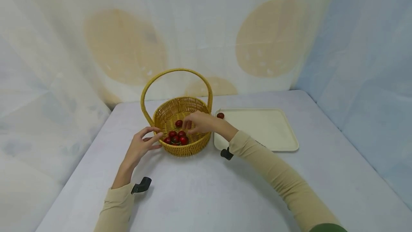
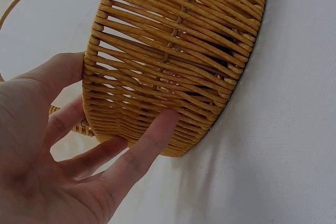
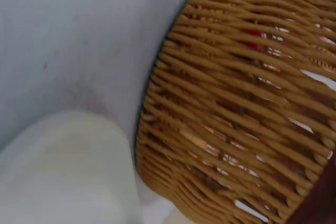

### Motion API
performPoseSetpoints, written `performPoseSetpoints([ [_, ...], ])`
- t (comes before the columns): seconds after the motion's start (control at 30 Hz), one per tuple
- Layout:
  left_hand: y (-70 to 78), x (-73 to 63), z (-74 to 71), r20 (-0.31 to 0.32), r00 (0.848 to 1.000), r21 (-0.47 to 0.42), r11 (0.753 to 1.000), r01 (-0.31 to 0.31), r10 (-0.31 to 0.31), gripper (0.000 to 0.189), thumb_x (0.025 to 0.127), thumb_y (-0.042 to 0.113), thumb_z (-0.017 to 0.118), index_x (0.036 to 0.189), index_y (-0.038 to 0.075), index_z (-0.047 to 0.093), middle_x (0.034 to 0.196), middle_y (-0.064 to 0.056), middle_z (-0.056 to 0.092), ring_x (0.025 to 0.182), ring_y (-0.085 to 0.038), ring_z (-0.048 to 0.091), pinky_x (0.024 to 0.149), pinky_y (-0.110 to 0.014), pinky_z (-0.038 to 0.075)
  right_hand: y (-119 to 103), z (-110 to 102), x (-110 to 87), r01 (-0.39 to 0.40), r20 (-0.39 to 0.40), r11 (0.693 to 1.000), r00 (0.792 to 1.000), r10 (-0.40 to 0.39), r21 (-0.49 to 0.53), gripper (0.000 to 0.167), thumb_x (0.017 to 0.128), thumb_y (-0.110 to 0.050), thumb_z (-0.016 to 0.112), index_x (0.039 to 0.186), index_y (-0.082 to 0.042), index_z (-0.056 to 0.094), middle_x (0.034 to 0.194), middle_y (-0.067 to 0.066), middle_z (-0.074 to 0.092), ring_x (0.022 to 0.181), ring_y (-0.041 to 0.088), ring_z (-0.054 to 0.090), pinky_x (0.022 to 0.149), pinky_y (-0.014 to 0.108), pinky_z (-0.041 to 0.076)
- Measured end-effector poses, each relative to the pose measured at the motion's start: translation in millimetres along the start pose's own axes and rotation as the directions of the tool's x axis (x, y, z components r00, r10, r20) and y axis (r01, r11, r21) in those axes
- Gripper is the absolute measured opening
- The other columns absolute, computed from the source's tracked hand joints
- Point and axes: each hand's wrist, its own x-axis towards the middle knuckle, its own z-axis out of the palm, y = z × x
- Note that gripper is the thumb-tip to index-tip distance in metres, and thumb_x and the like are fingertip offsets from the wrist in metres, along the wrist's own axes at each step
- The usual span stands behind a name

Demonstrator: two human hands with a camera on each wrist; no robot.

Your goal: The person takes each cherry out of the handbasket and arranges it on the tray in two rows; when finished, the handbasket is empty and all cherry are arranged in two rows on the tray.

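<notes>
On a pale table (image 1: 199, 189), a wicker basket (image 1: 185, 151) is held by one hand and reached into by the other.
A cream tray (image 1: 260, 130) is set just beside the basket, perhaps so that it can be reached easily. The basket's rim is held between the left hand's (image 1: 140, 145) thumb and spread fingers, likely to stop tipping. The right hand (image 1: 202, 122) is held inside, its fingers bent down; whether anything is pinched cannot be told. Most cherries (image 1: 175, 139) are bunched near the basket's front; one cherry (image 1: 220, 115) is seen on the tray's far left corner.
</notes>
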Motion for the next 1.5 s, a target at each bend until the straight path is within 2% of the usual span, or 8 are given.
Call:
performPoseSetpoints([
  [0.17,15.6,-4.3,1.1,0.013,1.0,-0.012,1.0,0.015,-0.015,0.048,0.095,0.026,0.067,0.131,-0.001,0.052,0.144,-0.018,0.042,0.126,-0.045,0.053,0.092,-0.058,0.055,2,10,7.6,0.026,0.043,0.999,0.999,-0.027,0.022,0.026,0.09,-0.02,0.072,0.114,-0.011,0.069,0.11,0.002,0.07,0.105,0.019,0.065,0.089,0.027,0.056],
  [0.3,4.9,1.5,-0.7,0.001,1.0,-0.001,1.0,-0.002,0.002,0.051,0.094,0.03,0.067,0.132,0.0,0.051,0.143,-0.016,0.043,0.126,-0.043,0.055,0.091,-0.056,0.057,1,14,11.8,0.053,0.048,0.998,0.997,-0.054,0.031,0.024,0.089,-0.018,0.074,0.112,-0.012,0.07,0.11,0.004,0.07,0.105,0.022,0.064,0.089,0.028,0.055],
  [0.4,-6.3,7.0,-1.5,-0.005,1.0,0.006,1.0,-0.018,0.018,0.053,0.093,0.034,0.067,0.133,0.002,0.051,0.143,-0.015,0.044,0.124,-0.041,0.057,0.089,-0.053,0.058,0,16,12.8,0.045,0.054,0.999,0.997,-0.046,0.024,0.025,0.089,-0.019,0.074,0.113,-0.013,0.07,0.109,0.004,0.069,0.101,0.021,0.064,0.087,0.028,0.054],
  [0.63,-8.9,13.5,2.3,0.008,1.0,0.021,0.999,-0.027,0.027,0.05,0.092,0.038,0.068,0.129,0.006,0.055,0.14,-0.014,0.047,0.121,-0.039,0.06,0.089,-0.053,0.059,3,18,10.1,0.033,0.079,0.999,0.996,-0.034,0.016,0.024,0.09,-0.018,0.072,0.114,-0.016,0.072,0.109,0.0,0.069,0.102,0.017,0.063,0.082,0.021,0.054],
  [1.07,-5.4,21.6,8.0,0.021,0.999,0.026,0.999,-0.033,0.033,0.051,0.092,0.04,0.068,0.129,0.008,0.055,0.141,-0.012,0.046,0.122,-0.037,0.059,0.089,-0.052,0.059,7,13,3.5,-0.048,0.077,0.998,0.996,0.05,-0.027,0.026,0.088,-0.014,0.075,0.113,-0.015,0.072,0.103,0.0,0.071,0.1,0.015,0.064,0.086,0.025,0.056],
  [1.17,-6.1,18.0,6.5,0.031,0.999,0.027,0.999,-0.027,0.026,0.054,0.092,0.04,0.067,0.131,0.006,0.053,0.143,-0.013,0.044,0.124,-0.038,0.057,0.089,-0.051,0.059,7,16,4.7,-0.058,0.08,0.998,0.995,0.059,-0.023,0.025,0.087,-0.016,0.076,0.112,-0.016,0.071,0.106,-0.002,0.071,0.103,0.014,0.064,0.089,0.023,0.056],
  [1.3,-8.0,9.1,1.3,0.021,1.0,0.042,0.999,-0.01,0.009,0.055,0.093,0.039,0.066,0.133,0.005,0.052,0.146,-0.013,0.041,0.125,-0.039,0.056,0.088,-0.05,0.06,4,23,8.5,-0.028,0.084,1.0,0.996,0.029,-0.006,0.027,0.086,-0.019,0.076,0.112,-0.016,0.07,0.109,-0.003,0.07,0.106,0.013,0.065,0.092,0.022,0.055],
  [1.5,-8.8,5.8,-4.3,0.009,1.0,0.05,0.999,-0.01,0.01,0.055,0.093,0.041,0.066,0.134,0.006,0.052,0.148,-0.011,0.038,0.124,-0.037,0.057,0.088,-0.049,0.06,-2,24,12.8,-0.017,0.086,1.0,0.996,0.019,-0.02,0.03,0.087,-0.022,0.076,0.116,-0.016,0.071,0.105,-0.003,0.071,0.103,0.014,0.066,0.087,0.022,0.056],
])
